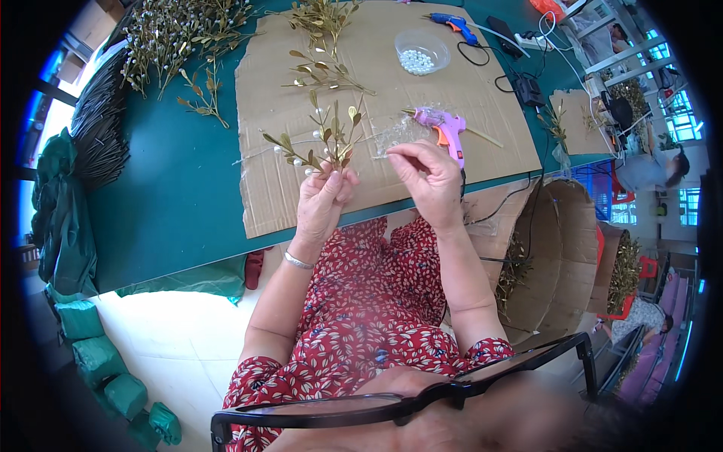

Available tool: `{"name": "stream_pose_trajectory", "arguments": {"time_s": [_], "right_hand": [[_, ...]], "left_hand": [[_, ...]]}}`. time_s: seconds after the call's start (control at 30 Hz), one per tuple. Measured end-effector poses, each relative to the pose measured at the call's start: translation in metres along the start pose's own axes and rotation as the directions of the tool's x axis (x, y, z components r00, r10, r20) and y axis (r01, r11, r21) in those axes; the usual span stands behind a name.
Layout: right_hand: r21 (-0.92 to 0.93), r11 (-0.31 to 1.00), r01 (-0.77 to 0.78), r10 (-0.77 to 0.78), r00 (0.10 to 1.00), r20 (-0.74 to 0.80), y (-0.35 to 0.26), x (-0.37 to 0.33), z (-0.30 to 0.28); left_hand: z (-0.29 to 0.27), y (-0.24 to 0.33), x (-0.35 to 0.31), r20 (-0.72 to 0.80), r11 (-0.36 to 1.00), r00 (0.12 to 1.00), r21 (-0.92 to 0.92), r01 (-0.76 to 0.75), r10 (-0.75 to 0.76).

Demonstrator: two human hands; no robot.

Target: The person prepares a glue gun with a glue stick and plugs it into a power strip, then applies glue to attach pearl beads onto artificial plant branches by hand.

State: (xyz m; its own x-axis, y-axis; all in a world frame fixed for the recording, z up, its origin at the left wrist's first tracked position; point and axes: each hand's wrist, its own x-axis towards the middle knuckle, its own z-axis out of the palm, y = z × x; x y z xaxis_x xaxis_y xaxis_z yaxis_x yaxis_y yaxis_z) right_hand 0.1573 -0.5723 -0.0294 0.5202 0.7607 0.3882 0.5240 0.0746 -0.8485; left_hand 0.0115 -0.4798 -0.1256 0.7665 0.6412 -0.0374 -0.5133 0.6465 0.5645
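Note:
My left hand [322, 205] is closed around the stem of an artificial sprig [328, 137] with gold-brown leaves and white pearl beads, held upright over the near edge of a cardboard sheet [275, 200]. To its right, my right hand [432, 179] is raised with thumb and forefinger pinched together; whatever they hold, if anything, is too small to make out. Just beyond that hand lies a pink-purple glue gun [452, 129] with an orange trigger, a glue stick poking out of its back. Clear glue strings and scraps [399, 135] spread beside its nozzle.
A clear bowl [439, 47] of white pearl beads [416, 62] stands farther back, near a blue glue gun [454, 25]. Loose sprigs [325, 73] lie on the cardboard. Finished-looking beaded sprigs [177, 38] pile up at far left. Cables and a black adapter [529, 90] run along the right.

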Motion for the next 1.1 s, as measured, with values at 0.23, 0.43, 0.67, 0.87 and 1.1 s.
{"name": "stream_pose_trajectory", "arguments": {"time_s": [0.23, 0.43, 0.67, 0.87, 1.1], "right_hand": [[0.249, 0.958, -0.146, 0.145, 0.989, 0.019, -0.007, 0.002, 0.034], [0.272, 0.943, -0.189, 0.187, 0.982, 0.033, -0.006, 0.001, 0.036], [0.332, 0.924, -0.189, 0.201, 0.979, -0.002, 0.007, -0.009, 0.063], [0.281, 0.958, -0.056, 0.090, 0.990, -0.109, 0.022, -0.015, 0.078], [0.272, 0.960, 0.069, -0.016, 0.981, -0.194, 0.031, -0.018, 0.092]], "left_hand": [[0.005, -0.006, 0.000, 0.003, 0.960, 0.988, 0.237, -0.148, 0.152], [0.005, -0.009, 0.001, -0.029, 0.889, 0.974, 0.414, -0.194, 0.226], [-0.001, -0.012, 0.001, -0.076, 0.944, 0.976, 0.280, -0.174, 0.202], [0.018, -0.007, 0.003, -0.162, 0.972, 0.963, 0.136, -0.192, 0.213], [0.012, -0.010, 0.005, -0.187, 0.967, 0.952, 0.132, -0.218, 0.241]]}}
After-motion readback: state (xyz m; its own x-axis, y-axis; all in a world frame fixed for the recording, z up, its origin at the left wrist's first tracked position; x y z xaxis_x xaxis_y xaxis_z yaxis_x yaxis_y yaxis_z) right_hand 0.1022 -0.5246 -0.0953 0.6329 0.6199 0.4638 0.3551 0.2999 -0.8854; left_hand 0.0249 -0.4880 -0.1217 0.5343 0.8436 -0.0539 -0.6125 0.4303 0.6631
